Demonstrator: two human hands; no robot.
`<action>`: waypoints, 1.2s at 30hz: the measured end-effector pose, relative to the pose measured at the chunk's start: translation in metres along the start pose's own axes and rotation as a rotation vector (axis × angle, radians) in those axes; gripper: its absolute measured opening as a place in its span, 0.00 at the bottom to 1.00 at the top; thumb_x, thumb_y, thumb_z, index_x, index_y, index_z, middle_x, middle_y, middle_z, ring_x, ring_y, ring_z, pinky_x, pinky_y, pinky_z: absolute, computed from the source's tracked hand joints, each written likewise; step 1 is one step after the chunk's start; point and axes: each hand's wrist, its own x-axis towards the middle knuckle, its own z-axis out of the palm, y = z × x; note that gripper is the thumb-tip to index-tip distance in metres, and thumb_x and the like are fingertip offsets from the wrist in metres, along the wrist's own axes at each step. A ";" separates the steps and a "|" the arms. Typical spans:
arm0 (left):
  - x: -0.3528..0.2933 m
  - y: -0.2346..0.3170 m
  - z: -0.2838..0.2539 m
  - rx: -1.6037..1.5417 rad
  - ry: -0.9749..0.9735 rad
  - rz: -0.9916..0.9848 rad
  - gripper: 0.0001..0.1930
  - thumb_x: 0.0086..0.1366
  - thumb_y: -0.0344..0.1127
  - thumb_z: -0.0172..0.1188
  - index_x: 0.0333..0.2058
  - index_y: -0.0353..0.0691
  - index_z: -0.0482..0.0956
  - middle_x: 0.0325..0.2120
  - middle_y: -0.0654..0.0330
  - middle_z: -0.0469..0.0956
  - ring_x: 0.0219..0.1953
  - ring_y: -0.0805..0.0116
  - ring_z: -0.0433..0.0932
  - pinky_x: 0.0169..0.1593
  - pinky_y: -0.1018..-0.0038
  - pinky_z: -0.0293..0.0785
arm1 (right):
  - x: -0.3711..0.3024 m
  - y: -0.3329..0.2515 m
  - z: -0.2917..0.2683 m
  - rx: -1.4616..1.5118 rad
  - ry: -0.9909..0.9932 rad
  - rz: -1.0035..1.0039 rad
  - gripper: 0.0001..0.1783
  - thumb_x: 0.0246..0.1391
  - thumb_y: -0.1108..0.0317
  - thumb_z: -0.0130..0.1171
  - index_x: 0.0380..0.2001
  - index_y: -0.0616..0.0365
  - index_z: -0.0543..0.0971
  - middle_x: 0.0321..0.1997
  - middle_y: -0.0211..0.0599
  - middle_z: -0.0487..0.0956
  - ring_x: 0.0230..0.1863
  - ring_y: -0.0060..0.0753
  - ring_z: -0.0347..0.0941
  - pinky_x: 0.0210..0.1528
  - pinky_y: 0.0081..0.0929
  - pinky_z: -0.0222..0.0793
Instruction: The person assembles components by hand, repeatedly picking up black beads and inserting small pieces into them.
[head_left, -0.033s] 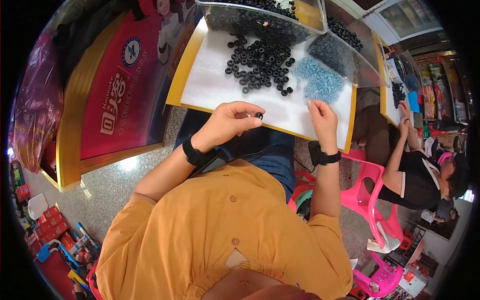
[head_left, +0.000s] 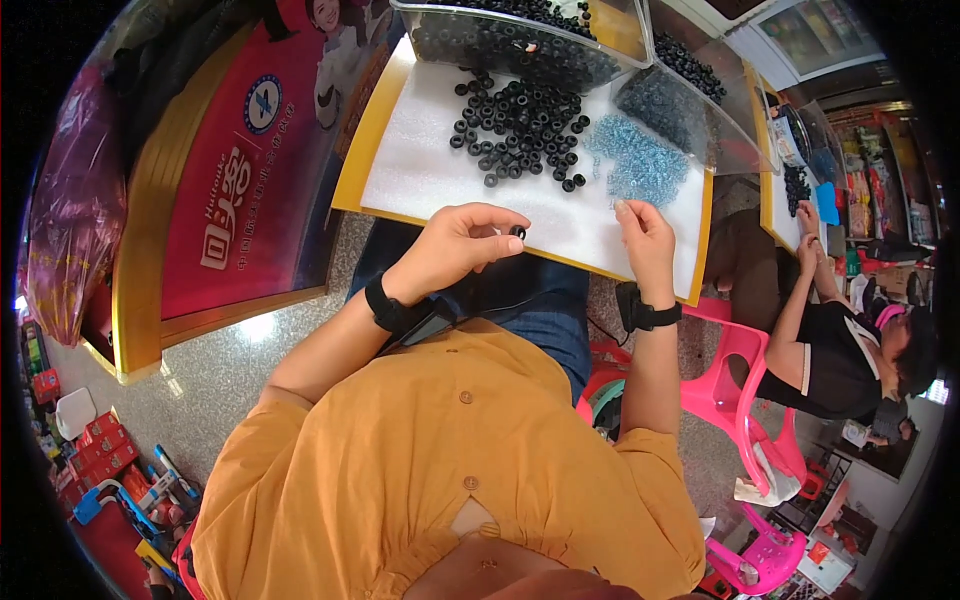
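Between the thumb and forefinger of my left hand (head_left: 452, 245) is a small black ring-shaped piece (head_left: 518, 231), held just over the near edge of the white tabletop (head_left: 415, 175). My right hand (head_left: 650, 245) is pinched closed beside the near edge of a heap of tiny clear bluish pieces (head_left: 640, 165). Whatever its fingertips hold, if anything, is too small to make out. Farther back and left of that heap lies a loose pile of black ring-shaped pieces (head_left: 520, 125), each with a hole through it.
At the far edge stands a clear bin (head_left: 600, 62) of black rings. Another clear bin (head_left: 735, 140) with dark and bluish pieces is at its right. A pink plastic chair (head_left: 725, 375) and a co-worker's arm (head_left: 795, 325) are to the right; a red-panelled counter (head_left: 215, 285) is left.
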 end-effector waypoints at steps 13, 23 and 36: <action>0.000 -0.002 -0.001 0.003 0.007 0.004 0.14 0.63 0.38 0.67 0.46 0.40 0.83 0.21 0.73 0.75 0.21 0.86 0.66 0.25 0.84 0.63 | 0.003 -0.006 -0.009 -0.076 0.069 -0.126 0.11 0.58 0.69 0.61 0.43 0.59 0.83 0.38 0.31 0.79 0.32 0.20 0.72 0.36 0.19 0.69; -0.001 -0.002 0.001 -0.017 -0.017 -0.025 0.16 0.62 0.36 0.68 0.47 0.38 0.82 0.26 0.73 0.76 0.24 0.86 0.67 0.27 0.86 0.64 | 0.008 -0.028 -0.010 -0.700 -0.043 -0.406 0.08 0.55 0.70 0.58 0.38 0.55 0.82 0.38 0.42 0.77 0.37 0.49 0.75 0.40 0.38 0.72; 0.000 -0.003 0.000 0.013 -0.018 -0.004 0.15 0.61 0.33 0.69 0.46 0.40 0.83 0.26 0.74 0.72 0.25 0.87 0.69 0.27 0.86 0.66 | -0.014 -0.050 0.001 0.663 -0.204 0.079 0.10 0.65 0.70 0.53 0.44 0.63 0.78 0.36 0.30 0.77 0.26 0.12 0.63 0.28 0.14 0.61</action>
